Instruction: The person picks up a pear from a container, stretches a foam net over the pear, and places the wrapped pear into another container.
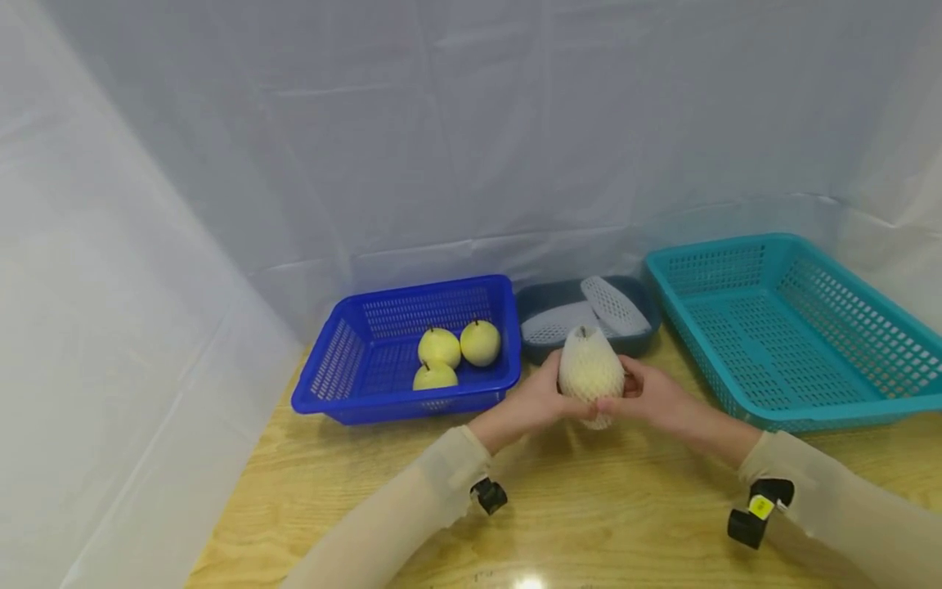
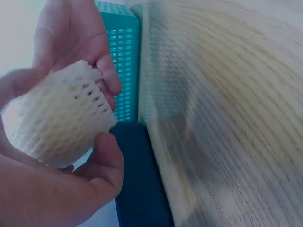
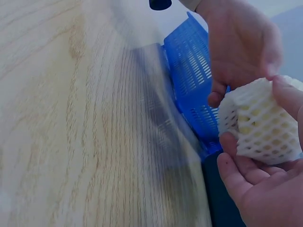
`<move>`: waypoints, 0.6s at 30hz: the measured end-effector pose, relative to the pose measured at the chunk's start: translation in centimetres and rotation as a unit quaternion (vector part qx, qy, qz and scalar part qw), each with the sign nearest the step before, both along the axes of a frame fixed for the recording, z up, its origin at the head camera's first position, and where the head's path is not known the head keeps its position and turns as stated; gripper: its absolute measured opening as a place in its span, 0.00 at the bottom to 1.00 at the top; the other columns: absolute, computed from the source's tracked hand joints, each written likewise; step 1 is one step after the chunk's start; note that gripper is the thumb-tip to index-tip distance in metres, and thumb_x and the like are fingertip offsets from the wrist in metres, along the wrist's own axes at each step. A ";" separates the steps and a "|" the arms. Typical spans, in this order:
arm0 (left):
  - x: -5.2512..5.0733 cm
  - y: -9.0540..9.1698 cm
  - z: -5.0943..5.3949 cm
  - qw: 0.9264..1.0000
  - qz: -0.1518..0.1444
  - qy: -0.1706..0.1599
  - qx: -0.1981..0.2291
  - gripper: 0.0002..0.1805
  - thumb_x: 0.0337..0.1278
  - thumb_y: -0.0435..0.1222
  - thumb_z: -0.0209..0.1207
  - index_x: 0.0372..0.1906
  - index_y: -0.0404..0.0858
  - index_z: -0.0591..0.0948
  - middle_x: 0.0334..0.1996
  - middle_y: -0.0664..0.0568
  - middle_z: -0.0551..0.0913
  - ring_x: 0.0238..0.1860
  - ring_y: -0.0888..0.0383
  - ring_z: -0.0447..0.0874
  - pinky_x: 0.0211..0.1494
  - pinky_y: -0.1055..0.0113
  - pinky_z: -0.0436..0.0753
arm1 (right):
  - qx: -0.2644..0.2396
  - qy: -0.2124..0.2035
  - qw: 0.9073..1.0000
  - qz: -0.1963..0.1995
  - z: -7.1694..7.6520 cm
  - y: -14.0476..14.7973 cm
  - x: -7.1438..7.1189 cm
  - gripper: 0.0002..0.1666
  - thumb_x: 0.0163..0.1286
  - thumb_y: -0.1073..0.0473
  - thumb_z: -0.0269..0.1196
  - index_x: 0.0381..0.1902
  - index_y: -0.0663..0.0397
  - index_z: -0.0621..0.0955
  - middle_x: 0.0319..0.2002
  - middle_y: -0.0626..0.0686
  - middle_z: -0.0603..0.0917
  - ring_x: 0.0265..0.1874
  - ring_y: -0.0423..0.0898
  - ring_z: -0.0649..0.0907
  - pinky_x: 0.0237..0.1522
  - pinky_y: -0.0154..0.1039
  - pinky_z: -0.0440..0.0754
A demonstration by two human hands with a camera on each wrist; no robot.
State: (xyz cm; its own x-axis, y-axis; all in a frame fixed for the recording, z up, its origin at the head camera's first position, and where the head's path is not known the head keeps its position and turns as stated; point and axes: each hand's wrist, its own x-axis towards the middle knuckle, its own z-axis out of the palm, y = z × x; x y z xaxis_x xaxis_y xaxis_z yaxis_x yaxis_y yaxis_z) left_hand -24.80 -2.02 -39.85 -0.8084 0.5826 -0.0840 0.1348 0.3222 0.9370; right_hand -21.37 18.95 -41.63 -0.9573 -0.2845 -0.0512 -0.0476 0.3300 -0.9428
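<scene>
A pale yellow pear point(image 1: 591, 368) in a white foam net sleeve point(image 2: 64, 116) is held up between both hands, its stem showing at the top in the head view. My left hand point(image 1: 540, 398) grips it from the left, fingers curled round the netting. From the other side my right hand point(image 1: 657, 397) holds the sleeve, with its thumb on the front near the lower part. In the right wrist view, the netting point(image 3: 267, 123) covers the fruit down to a bunched open end.
On the left, a blue basket point(image 1: 331, 401) holds 3 bare pears point(image 1: 480, 343). Behind the hands, a dark teal tray point(image 1: 540, 296) contains flat foam sleeves point(image 1: 614, 307). A turquoise basket point(image 1: 780, 327) stands at right on the wooden table point(image 1: 589, 507). White sheeting point(image 1: 471, 147) hangs behind.
</scene>
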 end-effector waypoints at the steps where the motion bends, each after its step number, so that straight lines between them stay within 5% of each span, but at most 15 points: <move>1: 0.0 0.0 0.1 1.000 0.002 -0.013 0.007 0.47 0.51 0.35 0.70 0.76 0.39 0.58 0.59 0.49 0.75 0.52 0.56 0.76 0.49 0.61 0.80 | 0.003 0.000 1.000 0.000 0.2 -0.1 0.1 0.52 0.68 0.51 0.69 0.76 0.70 0.54 0.61 0.72 0.77 0.59 0.60 0.80 0.56 0.48 0.83; 7: 0.0 0.2 0.6 0.995 0.031 -0.086 0.048 0.38 0.59 0.43 0.62 0.73 0.41 0.61 0.53 0.49 0.77 0.42 0.56 0.77 0.37 0.61 0.78 | -0.005 -0.017 1.000 -0.009 0.7 -0.3 0.2 0.48 0.73 0.45 0.62 0.76 0.68 0.56 0.61 0.73 0.77 0.55 0.57 0.84 0.49 0.45 0.86; 18: 0.3 0.6 0.6 0.987 0.088 -0.118 0.062 0.32 0.66 0.52 0.58 0.67 0.41 0.66 0.43 0.49 0.82 0.32 0.57 0.80 0.34 0.65 0.80 | -0.048 -0.055 0.997 -0.015 1.0 -0.2 0.0 0.42 0.78 0.42 0.55 0.73 0.68 0.60 0.46 0.62 0.87 0.38 0.49 0.89 0.43 0.42 0.86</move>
State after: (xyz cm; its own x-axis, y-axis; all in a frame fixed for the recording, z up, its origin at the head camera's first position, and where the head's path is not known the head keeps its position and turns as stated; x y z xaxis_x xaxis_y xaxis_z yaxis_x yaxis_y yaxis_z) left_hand -24.53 -1.44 -39.23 -0.8645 0.4525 -0.2190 -0.1402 0.2013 0.9694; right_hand -21.33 18.78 -40.61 -0.9555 -0.2649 -0.1296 0.0654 0.2380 -0.9691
